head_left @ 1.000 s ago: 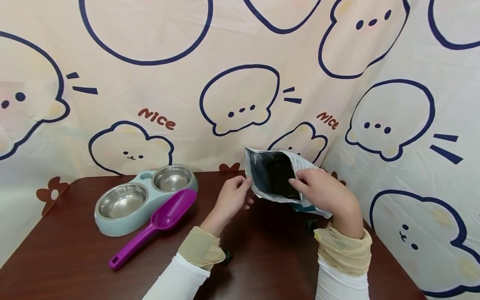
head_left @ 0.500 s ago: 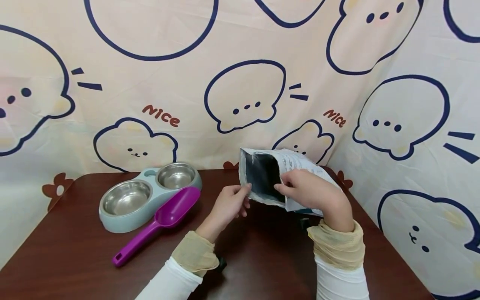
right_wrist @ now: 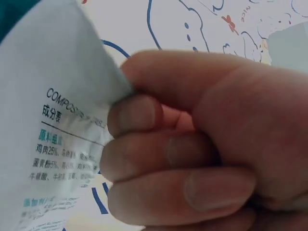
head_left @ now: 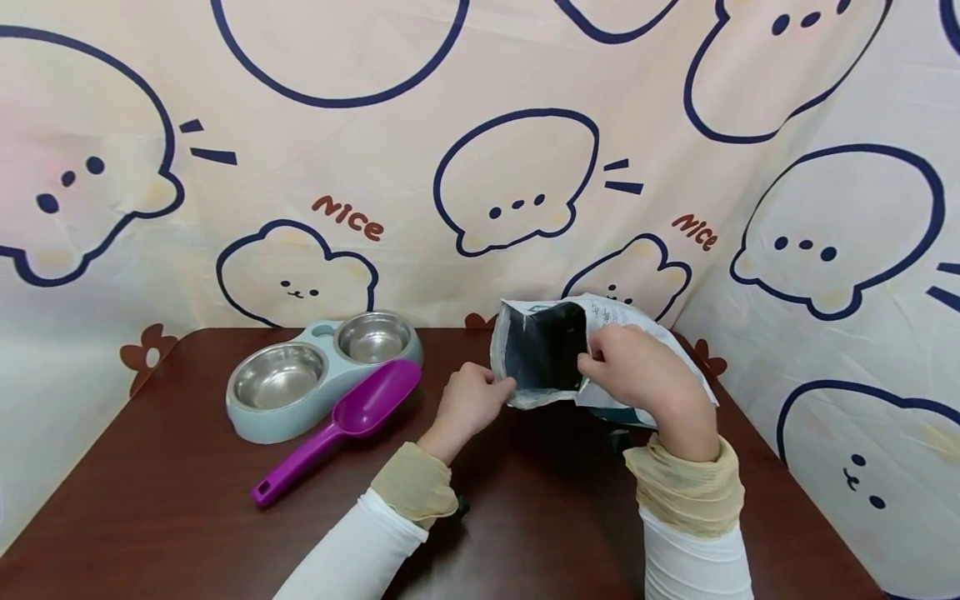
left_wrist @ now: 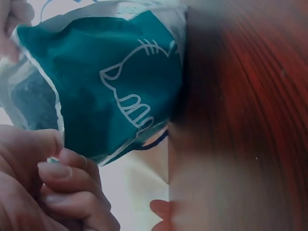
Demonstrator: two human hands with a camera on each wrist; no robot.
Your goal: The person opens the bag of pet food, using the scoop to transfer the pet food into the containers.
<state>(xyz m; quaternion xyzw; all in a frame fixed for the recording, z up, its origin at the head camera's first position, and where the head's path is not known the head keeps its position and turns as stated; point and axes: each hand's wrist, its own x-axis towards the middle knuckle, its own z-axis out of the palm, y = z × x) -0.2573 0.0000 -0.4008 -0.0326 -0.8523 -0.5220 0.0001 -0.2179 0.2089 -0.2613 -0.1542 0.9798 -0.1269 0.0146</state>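
dark wood table (head_left: 150,517): double pet bowl (head_left: 318,375), purple scoop (head_left: 341,429) lying beside it.

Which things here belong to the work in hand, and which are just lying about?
In hand: the pet food bag, pinched open at its mouth by the left hand and the right hand.

Lying about: double bowl feeder; purple scoop beside it on the table.

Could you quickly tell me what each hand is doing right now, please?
Left hand: pinches the near edge of the bag mouth.
Right hand: pinches the bag's other edge.
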